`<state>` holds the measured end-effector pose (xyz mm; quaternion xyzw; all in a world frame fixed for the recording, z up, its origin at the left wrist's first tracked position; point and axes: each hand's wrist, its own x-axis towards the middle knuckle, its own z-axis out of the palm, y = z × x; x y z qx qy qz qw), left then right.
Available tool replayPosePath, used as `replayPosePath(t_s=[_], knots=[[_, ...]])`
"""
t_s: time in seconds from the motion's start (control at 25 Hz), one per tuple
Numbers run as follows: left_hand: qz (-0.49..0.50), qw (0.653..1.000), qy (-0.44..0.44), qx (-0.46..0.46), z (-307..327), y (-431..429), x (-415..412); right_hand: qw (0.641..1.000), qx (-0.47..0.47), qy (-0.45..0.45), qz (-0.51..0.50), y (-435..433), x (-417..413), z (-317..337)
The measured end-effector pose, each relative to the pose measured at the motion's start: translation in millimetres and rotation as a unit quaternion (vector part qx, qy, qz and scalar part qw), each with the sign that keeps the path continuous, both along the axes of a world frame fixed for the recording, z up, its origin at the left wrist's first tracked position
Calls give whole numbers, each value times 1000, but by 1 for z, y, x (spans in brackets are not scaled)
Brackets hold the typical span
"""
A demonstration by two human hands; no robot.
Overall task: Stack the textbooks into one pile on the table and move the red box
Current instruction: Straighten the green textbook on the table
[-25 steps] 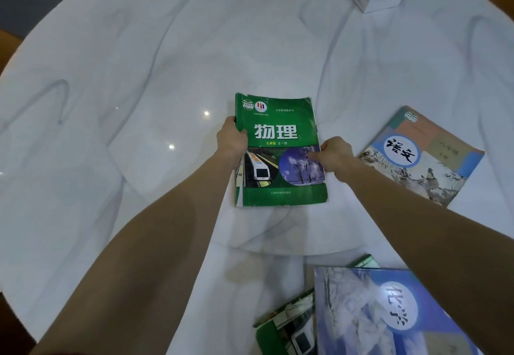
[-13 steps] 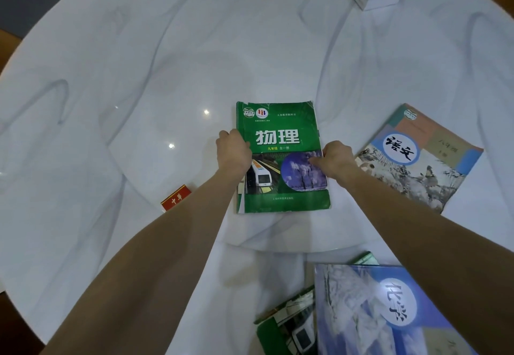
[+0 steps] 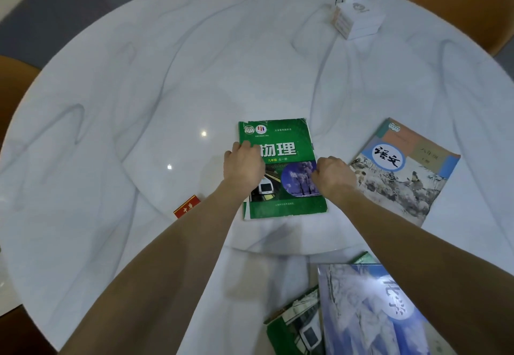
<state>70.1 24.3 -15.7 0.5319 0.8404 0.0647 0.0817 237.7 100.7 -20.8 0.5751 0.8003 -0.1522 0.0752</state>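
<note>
Textbooks: four. A green one (image 3: pixel 282 168) in the middle, a pale illustrated one (image 3: pixel 403 171) to the right, a blue one (image 3: pixel 370 313) nearest, and a second green one (image 3: pixel 294 327) partly under the blue.
Red box (image 3: pixel 187 206): one.
White box (image 3: pixel 357 18): one.
Hands: two, left hand (image 3: pixel 244 164) and right hand (image 3: pixel 332 175).
Surface (image 3: pixel 139 90): one.

Round white marble-look table (image 3: pixel 139 90), grey veining, glossy; raised round centre section w/ visible lower rim near bottom. Two small bright ceiling-light reflections (image 3: pixel 204 133) on tabletop, left of centre. Tan/orange chair backs around edge: one far right (image 3: pixel 472 1), one at left edge (image 3: pixel 14 84), another at top centre, partly cut off. Grey floor (image 3: pixel 55 1) beyond table, upper left. White tissue box (image 3: pixel 357 18) near far right edge. Dim, cool lighting overall.
</note>
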Motion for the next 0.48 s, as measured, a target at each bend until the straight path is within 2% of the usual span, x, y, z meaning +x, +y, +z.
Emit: replayPosePath(t_s=[0.24,0.48], knots=[[-92,996,11,-1,22,-2,14,996,57,-41,46,-17,18,22],[-203,979,16,-23,28,1,53,996,63,-60,0,-21,65,34]])
